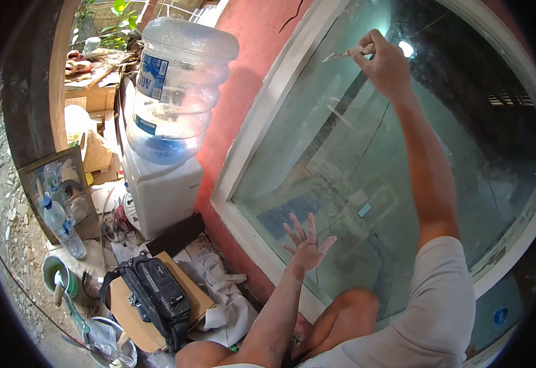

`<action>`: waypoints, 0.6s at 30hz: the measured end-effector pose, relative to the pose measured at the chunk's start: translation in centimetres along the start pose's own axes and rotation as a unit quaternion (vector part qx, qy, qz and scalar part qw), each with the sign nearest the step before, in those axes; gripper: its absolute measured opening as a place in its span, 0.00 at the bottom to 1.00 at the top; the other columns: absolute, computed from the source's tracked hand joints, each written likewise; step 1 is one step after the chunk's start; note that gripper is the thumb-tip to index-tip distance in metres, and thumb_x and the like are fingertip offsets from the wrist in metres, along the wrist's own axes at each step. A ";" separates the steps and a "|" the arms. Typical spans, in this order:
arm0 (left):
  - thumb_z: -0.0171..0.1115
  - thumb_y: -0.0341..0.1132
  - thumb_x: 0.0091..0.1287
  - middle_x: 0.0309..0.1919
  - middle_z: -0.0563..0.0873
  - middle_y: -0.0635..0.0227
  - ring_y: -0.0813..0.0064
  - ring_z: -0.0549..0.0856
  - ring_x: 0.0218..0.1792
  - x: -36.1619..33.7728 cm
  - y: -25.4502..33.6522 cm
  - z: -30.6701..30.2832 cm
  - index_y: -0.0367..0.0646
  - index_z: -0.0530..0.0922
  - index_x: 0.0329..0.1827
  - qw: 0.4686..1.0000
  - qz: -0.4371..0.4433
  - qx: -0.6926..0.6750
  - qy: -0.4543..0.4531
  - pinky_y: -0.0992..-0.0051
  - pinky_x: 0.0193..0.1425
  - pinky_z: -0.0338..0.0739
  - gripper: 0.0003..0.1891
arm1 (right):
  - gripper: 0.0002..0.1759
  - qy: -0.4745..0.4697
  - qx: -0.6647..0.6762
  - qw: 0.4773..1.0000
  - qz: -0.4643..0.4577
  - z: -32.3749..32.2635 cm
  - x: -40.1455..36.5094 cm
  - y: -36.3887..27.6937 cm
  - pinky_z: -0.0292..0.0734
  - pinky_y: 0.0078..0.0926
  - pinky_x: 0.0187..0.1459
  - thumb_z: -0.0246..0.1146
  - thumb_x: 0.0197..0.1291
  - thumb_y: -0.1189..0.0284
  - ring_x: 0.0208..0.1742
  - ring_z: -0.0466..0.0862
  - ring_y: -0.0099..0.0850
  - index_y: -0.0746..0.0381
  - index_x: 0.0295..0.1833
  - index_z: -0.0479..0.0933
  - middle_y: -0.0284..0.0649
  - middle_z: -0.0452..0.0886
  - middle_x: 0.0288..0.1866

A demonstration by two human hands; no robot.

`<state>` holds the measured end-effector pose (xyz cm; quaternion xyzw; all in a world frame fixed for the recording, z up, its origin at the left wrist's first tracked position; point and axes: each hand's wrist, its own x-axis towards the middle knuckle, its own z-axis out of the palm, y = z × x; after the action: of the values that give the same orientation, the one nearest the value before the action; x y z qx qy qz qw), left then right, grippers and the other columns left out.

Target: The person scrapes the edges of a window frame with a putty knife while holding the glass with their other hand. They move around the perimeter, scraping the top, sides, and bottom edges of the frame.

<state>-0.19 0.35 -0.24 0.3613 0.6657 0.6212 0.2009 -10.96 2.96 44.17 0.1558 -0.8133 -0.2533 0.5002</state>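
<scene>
My right hand (375, 56) is raised high near the top of a large window pane (341, 178) in a white frame (258, 104). Its fingers are closed on a small pointed metal tool (336, 56), whose tip points left over the glass. Lower down, my left hand (307, 245) holds nothing, with fingers spread in front of the glass near the lower left edge of the frame. Pale dust covers its fingers. Smears and a thin dark line run across the pane. Whether the tool's tip touches the glass I cannot tell.
A big water bottle (173, 92) stands on a white dispenser (167, 196) at the left. Below lie a black bag (157, 288) on cardboard (130, 316), crumpled cloth (228, 306), a small bottle (64, 228), a mirror (78, 205) and a green bucket (62, 276).
</scene>
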 end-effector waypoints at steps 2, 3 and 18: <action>0.58 0.74 0.67 0.82 0.13 0.53 0.34 0.14 0.79 0.2 -0.3 0.4 0.65 0.26 0.87 1.000 0.005 0.001 0.007 0.15 0.69 0.33 0.60 | 0.19 -0.011 -0.072 0.996 -0.061 -2.9 2.3 0.7 0.78 0.35 0.33 0.76 0.62 0.62 0.26 0.83 0.41 0.63 0.38 0.75 0.41 0.85 0.27; 0.58 0.74 0.67 0.82 0.13 0.53 0.34 0.14 0.79 0.2 -0.3 0.5 0.65 0.26 0.87 1.000 0.007 -0.002 0.005 0.15 0.69 0.33 0.60 | 0.19 -0.040 -0.109 0.991 -0.062 -4.4 3.5 0.8 0.76 0.38 0.32 0.77 0.62 0.63 0.25 0.82 0.42 0.63 0.37 0.74 0.42 0.82 0.24; 0.60 0.73 0.67 0.81 0.12 0.50 0.33 0.13 0.78 0.0 -0.3 0.1 0.60 0.25 0.87 1.000 0.001 0.003 -0.014 0.14 0.68 0.32 0.62 | 0.11 -0.250 -0.363 0.891 -0.108 -2.9 9.8 3.2 0.85 0.48 0.53 0.63 0.70 0.64 0.52 0.89 0.44 0.52 0.52 0.87 0.44 0.88 0.48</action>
<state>-0.15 0.39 -0.52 0.3711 0.6643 0.6145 0.2083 -12.78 -0.07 54.29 -0.0182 -0.7412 -0.6134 0.2721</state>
